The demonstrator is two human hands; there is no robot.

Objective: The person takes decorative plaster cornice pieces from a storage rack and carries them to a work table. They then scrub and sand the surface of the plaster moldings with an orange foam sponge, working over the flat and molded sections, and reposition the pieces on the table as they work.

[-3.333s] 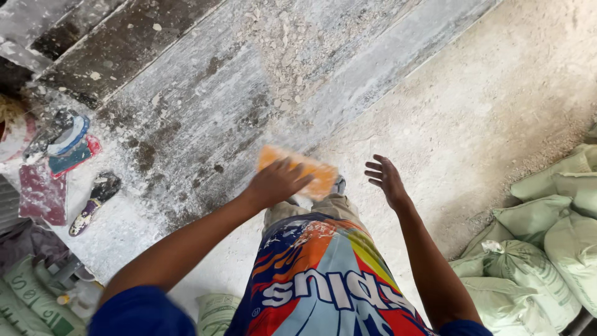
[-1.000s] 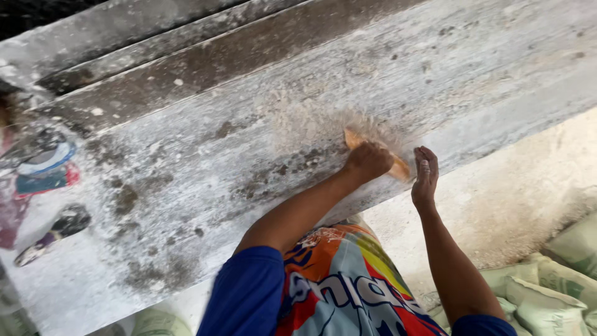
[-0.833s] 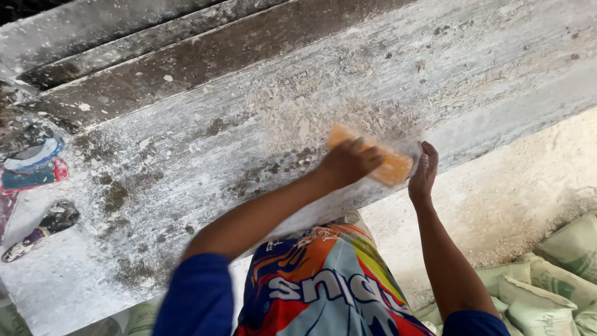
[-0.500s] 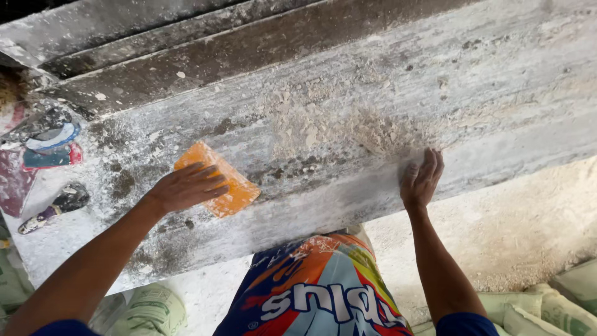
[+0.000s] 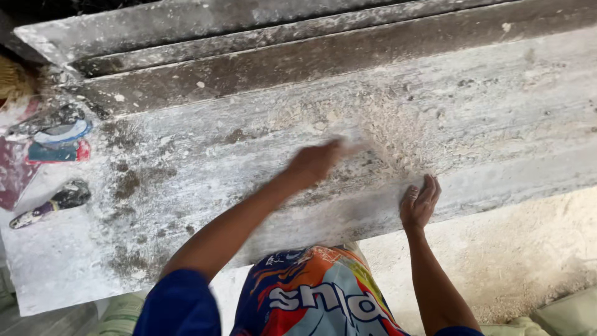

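Note:
A long grey stone slab (image 5: 205, 186), coated in white dust, lies across the view. My left hand (image 5: 317, 163) is blurred by motion over its middle, beside a patch of loose pale powder (image 5: 385, 134). The fingers are curled; the orange sanding block it held a moment ago is hidden under the blurred hand. My right hand (image 5: 420, 202) rests flat on the slab's near edge, fingers apart, holding nothing.
A dark-handled scraper (image 5: 53, 202), a round blue and white tin (image 5: 59, 134) and a red cloth (image 5: 12, 177) lie at the slab's left end. More slabs (image 5: 249, 37) are stacked behind. Pale sacks (image 5: 566, 311) sit on the dusty floor (image 5: 528, 249).
My left hand has swept from the slab's left part back to the right, towards the powder patch. The right hand has stayed on the near edge.

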